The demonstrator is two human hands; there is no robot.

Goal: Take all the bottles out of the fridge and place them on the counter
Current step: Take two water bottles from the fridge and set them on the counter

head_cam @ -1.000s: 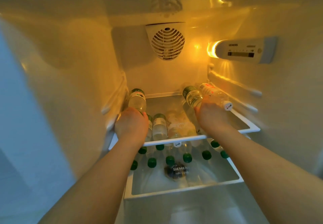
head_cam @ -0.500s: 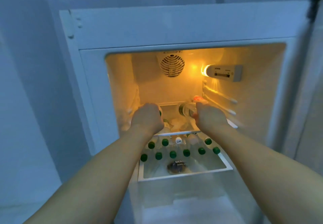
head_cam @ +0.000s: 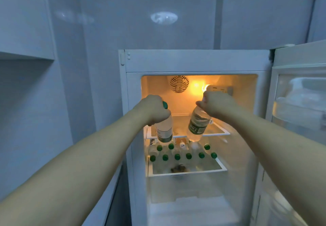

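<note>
Up front of the open fridge (head_cam: 194,61), I'm gripping a green-capped bottle (head_cam: 165,129) in my left hand (head_cam: 152,110) and a second bottle (head_cam: 198,126) in my right hand (head_cam: 217,105), both hanging above the shelf (head_cam: 218,133).

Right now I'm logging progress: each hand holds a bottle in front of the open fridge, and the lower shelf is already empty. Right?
Not quite. In the head view, the lower shelf still holds a row of green-capped bottles. The rest stands: left hand and right hand each grip one.

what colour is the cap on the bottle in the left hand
Green: the screw cap on the clear plastic bottle in the left hand, seen in the head view.
</note>
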